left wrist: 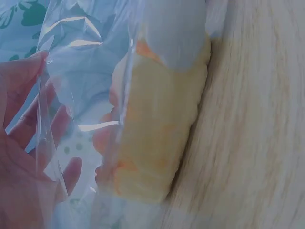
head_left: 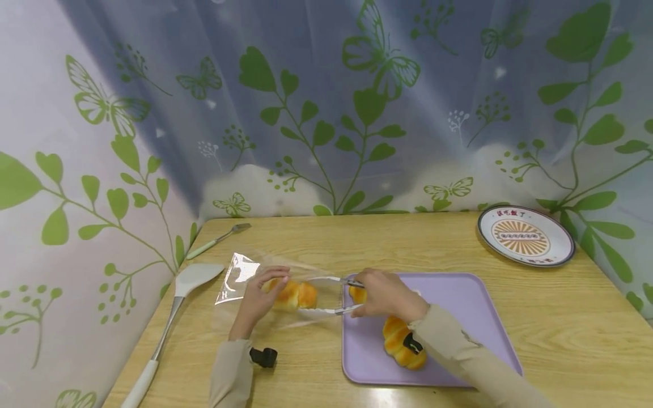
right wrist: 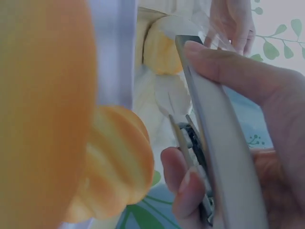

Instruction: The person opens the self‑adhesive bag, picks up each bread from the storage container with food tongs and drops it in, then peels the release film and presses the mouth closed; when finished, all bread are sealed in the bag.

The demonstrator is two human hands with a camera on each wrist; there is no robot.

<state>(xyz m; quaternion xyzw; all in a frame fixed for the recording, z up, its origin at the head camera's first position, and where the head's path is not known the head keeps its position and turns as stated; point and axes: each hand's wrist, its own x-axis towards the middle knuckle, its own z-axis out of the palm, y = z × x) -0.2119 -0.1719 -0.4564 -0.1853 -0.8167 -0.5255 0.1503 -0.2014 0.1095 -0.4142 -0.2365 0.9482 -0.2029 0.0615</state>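
My left hand [head_left: 261, 294] pinches the edge of a clear plastic bag [left wrist: 81, 95], its other fingers showing through the film. A golden bread roll [head_left: 293, 294] lies in the bag on the table. My right hand [head_left: 385, 292] grips a pair of tongs [right wrist: 214, 129] by the handles. The tongs' arms are spread and reach left into the bag's mouth; a whitish tip [left wrist: 176, 33] overlaps the roll's end. Below the right forearm, a ridged bread roll [head_left: 400, 343] rests on the purple tray [head_left: 459, 300]. Another roll [head_left: 357, 294] on the tray is partly hidden by the right hand.
At the left lie a white-headed spatula [head_left: 196, 277] and a small fork [head_left: 216, 241] with a pale green handle. A patterned plate [head_left: 528, 235] stands at the back right. Patterned curtains [head_left: 326, 113] border the table's back and sides.
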